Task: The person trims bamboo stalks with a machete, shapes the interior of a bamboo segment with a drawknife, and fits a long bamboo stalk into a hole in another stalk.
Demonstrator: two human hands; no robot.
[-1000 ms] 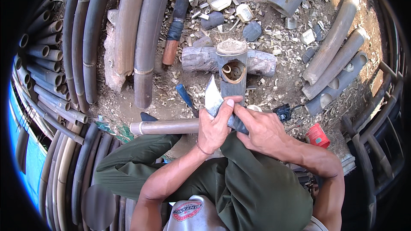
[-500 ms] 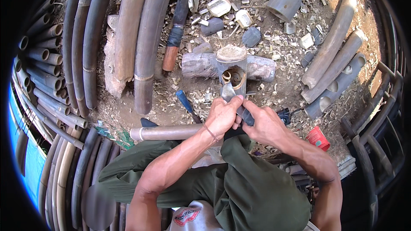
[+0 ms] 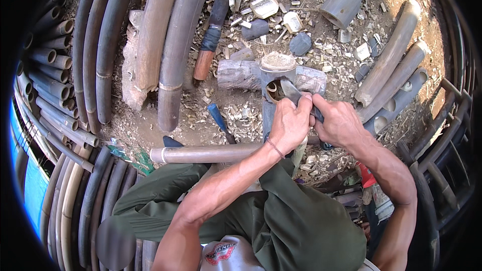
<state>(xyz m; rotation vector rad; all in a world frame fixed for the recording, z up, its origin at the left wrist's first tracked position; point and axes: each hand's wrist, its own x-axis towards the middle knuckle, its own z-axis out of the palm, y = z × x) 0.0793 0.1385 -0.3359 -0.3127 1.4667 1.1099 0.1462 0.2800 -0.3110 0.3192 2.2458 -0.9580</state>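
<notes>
A short grey-brown bamboo tube (image 3: pixel 277 74) points away from me, its far part resting across a lying log piece (image 3: pixel 238 74). A hole (image 3: pixel 272 88) is cut in the tube's upper side. At that hole lies the tip of a knife blade (image 3: pixel 290 90), slanting down from the right. My right hand (image 3: pixel 340 121) is closed round the knife's dark handle. Closed at the base of the blade, my left hand (image 3: pixel 291 124) has its thumb near the right hand's fingers. Both hands hide the knife's middle part and some of the tube's near end.
A lying bamboo pole (image 3: pixel 211 154) crosses before my legs. A blue-handled tool (image 3: pixel 217 116) and a wooden-handled tool (image 3: pixel 203 64) lie to the left. Long bamboo poles (image 3: pixel 173 70) stand beyond them. Notched bamboo pieces (image 3: pixel 396 103) lie right. Chips cover the ground; a red container (image 3: pixel 368 174) is behind my right arm.
Both hands and the knife have moved right and slightly up. The blade now slants across the hole's right edge, where before it pointed straighter away. The view has shifted a little.
</notes>
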